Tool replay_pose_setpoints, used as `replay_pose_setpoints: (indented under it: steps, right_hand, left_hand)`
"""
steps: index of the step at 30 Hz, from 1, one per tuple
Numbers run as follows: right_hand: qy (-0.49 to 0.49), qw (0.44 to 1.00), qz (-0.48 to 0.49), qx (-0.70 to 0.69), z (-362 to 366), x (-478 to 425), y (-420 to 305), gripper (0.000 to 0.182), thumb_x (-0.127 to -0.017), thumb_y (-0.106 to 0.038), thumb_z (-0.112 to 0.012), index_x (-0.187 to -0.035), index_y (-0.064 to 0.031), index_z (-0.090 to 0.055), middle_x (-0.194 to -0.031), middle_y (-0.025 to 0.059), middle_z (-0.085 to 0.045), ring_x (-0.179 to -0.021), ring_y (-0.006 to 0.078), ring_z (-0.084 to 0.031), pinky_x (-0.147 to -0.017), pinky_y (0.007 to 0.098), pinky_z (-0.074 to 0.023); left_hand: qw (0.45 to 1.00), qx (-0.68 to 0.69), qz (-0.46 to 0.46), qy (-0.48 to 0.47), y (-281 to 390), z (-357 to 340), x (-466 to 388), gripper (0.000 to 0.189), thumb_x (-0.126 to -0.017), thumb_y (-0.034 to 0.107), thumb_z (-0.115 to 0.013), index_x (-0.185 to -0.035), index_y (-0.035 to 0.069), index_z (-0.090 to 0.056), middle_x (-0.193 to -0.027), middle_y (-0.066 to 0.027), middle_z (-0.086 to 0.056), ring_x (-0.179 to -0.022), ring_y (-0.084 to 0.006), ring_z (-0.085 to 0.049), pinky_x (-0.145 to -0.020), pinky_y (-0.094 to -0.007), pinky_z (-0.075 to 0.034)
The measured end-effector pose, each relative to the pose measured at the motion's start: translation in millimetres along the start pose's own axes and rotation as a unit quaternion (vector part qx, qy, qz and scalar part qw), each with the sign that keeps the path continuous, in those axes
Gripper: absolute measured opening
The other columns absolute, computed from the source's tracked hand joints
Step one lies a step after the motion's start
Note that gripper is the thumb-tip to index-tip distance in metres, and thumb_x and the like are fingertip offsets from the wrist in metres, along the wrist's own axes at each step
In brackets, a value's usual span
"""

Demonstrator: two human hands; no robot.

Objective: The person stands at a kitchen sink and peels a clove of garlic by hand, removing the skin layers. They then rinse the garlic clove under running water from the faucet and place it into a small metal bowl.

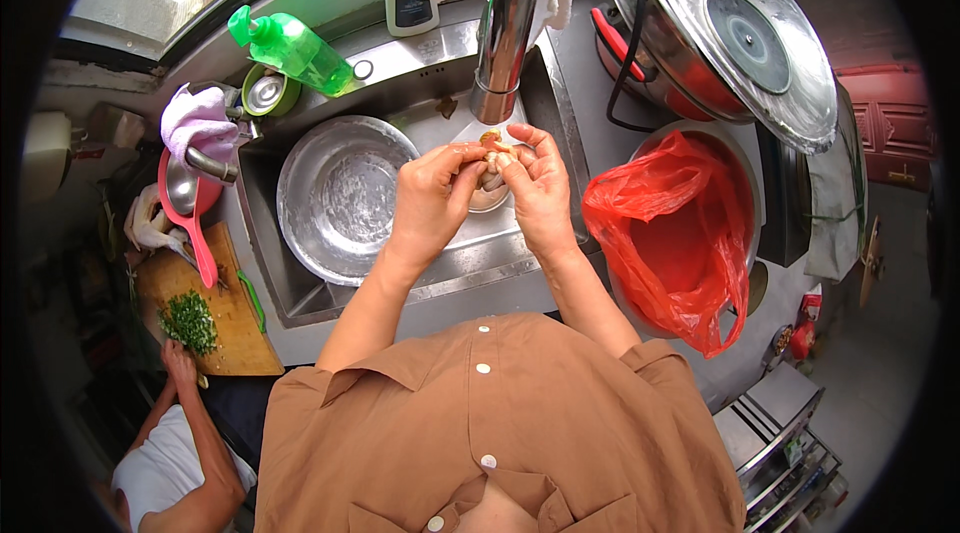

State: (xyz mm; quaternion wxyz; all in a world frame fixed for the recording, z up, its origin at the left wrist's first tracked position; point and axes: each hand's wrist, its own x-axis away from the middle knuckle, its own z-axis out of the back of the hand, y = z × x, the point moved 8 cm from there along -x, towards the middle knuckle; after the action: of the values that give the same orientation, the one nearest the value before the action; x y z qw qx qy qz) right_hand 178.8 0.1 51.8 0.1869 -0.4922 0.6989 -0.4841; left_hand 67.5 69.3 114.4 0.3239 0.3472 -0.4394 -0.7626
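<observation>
Over the stainless steel sink (559,94), my left hand (435,191) and my right hand (541,184) meet, fingertips pinching a small piece of food (491,158) between them. It looks yellowish at the top and greyish below; its exact kind is hard to tell behind the fingers. Just above hangs the chrome faucet (504,37), apart from my hands. Left of them in the sink sits a round metal basin (345,191) with a wet, scuffed bottom. Beneath my fingers a round shape shows at the sink's floor, mostly hidden.
A red plastic bag (675,233) lines a bucket at the right. Behind it leans a large metal lid (750,37). Green soap bottle (300,52) stands at the back left. A co-worker's hands (178,362) are by chopped greens (189,321) on a cutting board (240,341).
</observation>
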Motion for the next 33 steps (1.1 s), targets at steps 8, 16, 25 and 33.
replay_pose_setpoints:
  steps: [8, 16, 25, 33]
  right_hand:
    - [-0.015, 0.997, 0.024, 0.069, -1.5, 1.4, -0.6, 0.031, -0.093, -0.002, -0.054, -0.122, -0.0015, -0.043, -0.103, 0.0093, -0.063, -0.089, 0.0097, -0.06, -0.078, 0.0229, -0.0484]
    - [0.001, 0.96, 0.096, 0.264, -6.9, 2.0, -15.9, 0.027, -0.092, -0.004, -0.057, -0.118, -0.0029, -0.049, -0.095, 0.0109, -0.066, -0.086, 0.0141, -0.063, -0.076, 0.0283, -0.0502]
    - [-0.013, 0.971, 0.069, 0.227, -7.7, -0.5, -11.9, 0.03, -0.093, -0.002, -0.055, -0.121, -0.0033, -0.046, -0.094, 0.0088, -0.064, -0.087, 0.0118, -0.061, -0.077, 0.0262, -0.0488]
    - [-0.009, 0.996, 0.04, 0.083, 3.4, -6.8, 0.5, 0.034, -0.093, -0.001, -0.054, -0.124, -0.0021, -0.041, -0.098, 0.0077, -0.061, -0.09, 0.01, -0.059, -0.081, 0.0234, -0.0475]
  left_hand:
    - [0.997, 0.004, 0.013, -0.075, -10.9, 2.9, -6.5, 0.009, -0.079, 0.001, -0.07, -0.088, -0.002, -0.07, -0.083, -0.0143, -0.07, -0.072, -0.0277, -0.069, -0.063, -0.0312, -0.055]
    - [0.997, -0.028, -0.002, -0.079, -16.1, -0.9, -10.8, 0.008, -0.078, 0.003, -0.069, -0.085, -0.002, -0.069, -0.078, -0.0138, -0.067, -0.066, -0.0256, -0.067, -0.06, -0.0323, -0.053]
    - [0.996, -0.027, 0.06, -0.061, -26.0, -4.9, -12.8, 0.011, -0.079, 0.005, -0.066, -0.084, -0.005, -0.067, -0.073, -0.0149, -0.066, -0.061, -0.022, -0.065, -0.056, -0.0308, -0.052]
    - [0.961, 0.167, 0.217, -0.046, -63.6, -15.2, 1.3, 0.013, -0.085, 0.008, -0.067, -0.089, -0.004, -0.069, -0.077, -0.0078, -0.07, -0.071, -0.0095, -0.065, -0.063, -0.025, -0.052]
